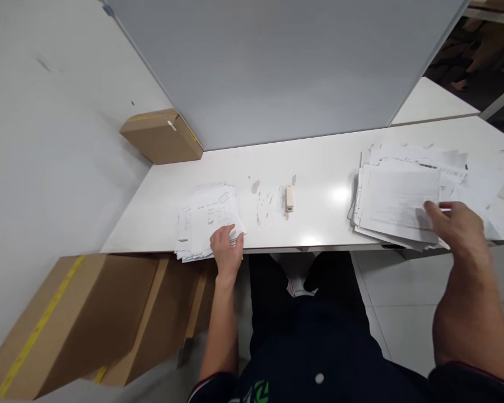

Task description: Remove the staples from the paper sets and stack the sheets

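My left hand point(227, 249) rests on the near corner of a small stack of printed papers point(208, 215) at the left of the white table point(311, 162), fingers curled over the stack's edge. My right hand point(457, 226) lies on a larger, loosely spread pile of papers point(399, 196) at the right, fingers bent onto the top sheets. A small cream stapler point(289, 198) lies on the table between the two piles, away from both hands.
A grey partition panel point(277, 67) stands along the table's far edge. A small cardboard box point(162, 136) sits at the back left corner. Larger cardboard boxes point(84, 319) with yellow tape stand on the floor at the left. My legs are under the table edge.
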`<act>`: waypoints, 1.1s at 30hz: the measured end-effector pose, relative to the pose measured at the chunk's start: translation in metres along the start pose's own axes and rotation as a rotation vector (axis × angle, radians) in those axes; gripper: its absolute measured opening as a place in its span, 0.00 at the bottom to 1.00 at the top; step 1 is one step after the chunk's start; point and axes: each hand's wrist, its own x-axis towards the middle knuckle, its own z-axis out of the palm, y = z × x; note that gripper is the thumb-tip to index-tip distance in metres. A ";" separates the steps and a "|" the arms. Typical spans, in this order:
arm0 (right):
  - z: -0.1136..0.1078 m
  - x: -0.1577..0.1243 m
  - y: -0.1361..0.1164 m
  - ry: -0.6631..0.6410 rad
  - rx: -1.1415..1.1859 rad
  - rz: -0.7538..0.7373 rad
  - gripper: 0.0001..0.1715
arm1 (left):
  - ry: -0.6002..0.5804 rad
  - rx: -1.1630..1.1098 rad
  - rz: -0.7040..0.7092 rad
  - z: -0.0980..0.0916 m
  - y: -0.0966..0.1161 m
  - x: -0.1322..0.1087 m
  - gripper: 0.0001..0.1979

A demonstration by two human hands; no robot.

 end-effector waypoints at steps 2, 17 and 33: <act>-0.004 -0.009 -0.002 0.146 -0.039 -0.128 0.19 | -0.056 0.073 -0.022 -0.007 -0.010 0.003 0.18; 0.117 -0.144 -0.105 -0.550 0.070 -0.539 0.23 | -0.097 0.179 0.013 -0.019 -0.033 0.009 0.13; 0.172 -0.164 -0.145 -1.066 0.870 0.041 0.23 | -0.240 -0.231 0.613 -0.004 0.081 -0.057 0.08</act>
